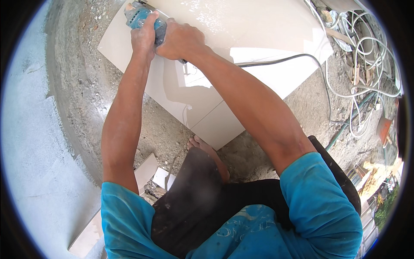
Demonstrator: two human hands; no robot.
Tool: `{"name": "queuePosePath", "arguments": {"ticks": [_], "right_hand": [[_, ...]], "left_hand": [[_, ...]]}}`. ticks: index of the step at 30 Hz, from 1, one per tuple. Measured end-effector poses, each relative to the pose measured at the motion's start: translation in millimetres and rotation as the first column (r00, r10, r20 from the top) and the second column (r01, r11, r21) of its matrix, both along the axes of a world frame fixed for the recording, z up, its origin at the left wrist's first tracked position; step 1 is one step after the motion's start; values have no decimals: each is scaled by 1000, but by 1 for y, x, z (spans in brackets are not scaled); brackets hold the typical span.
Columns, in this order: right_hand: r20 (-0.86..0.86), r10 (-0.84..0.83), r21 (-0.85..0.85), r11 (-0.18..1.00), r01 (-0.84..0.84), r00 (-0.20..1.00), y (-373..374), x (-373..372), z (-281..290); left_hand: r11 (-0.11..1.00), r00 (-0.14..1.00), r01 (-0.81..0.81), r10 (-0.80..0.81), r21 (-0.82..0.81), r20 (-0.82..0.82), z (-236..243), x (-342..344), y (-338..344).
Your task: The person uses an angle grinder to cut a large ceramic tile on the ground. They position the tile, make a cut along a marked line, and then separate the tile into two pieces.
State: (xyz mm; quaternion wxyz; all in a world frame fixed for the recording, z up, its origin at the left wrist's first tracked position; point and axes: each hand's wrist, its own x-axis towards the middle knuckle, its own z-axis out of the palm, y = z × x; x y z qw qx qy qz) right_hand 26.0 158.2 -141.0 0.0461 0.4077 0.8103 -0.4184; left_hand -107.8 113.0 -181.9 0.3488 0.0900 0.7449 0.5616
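Observation:
A teal and dark angle grinder is at the upper left, over the edge of a large glossy beige tile. My left hand grips the grinder near its front, thumb along the top of the body. Around its dark rear part my right hand is closed. The disc is not clearly visible. A dark power cord runs from behind my right wrist across the tile to the right. One thin straight line crosses the tile's near corner, and pale dust lies on its far part.
Rough, gritty ground surrounds the tile, and my bare foot is close to its near corner. Tangled white cable lies at the upper right with debris. Tile offcuts sit at the lower left, beside a pale blue-white wall.

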Motion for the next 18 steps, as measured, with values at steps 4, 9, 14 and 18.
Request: {"name": "queuePosePath", "arguments": {"ticks": [4,9,14,18], "right_hand": [[20,1,-6,1000,-1,1000,1,1,0],[15,-4,8,1000,3,1000,0,2,-2],[-4,-3,34,999,3,1000,-3,7,-3],[18,0,-14,1000,1,1000,-4,13,0]], "left_hand": [[1000,1000,4,-3,15,-16,-1,2,0],[1000,1000,7,-7,-3,15,0,4,0],[1000,1000,0,0,10,0,-1,9,-2],[1000,1000,-3,3,24,-5,0,16,-5]]}}
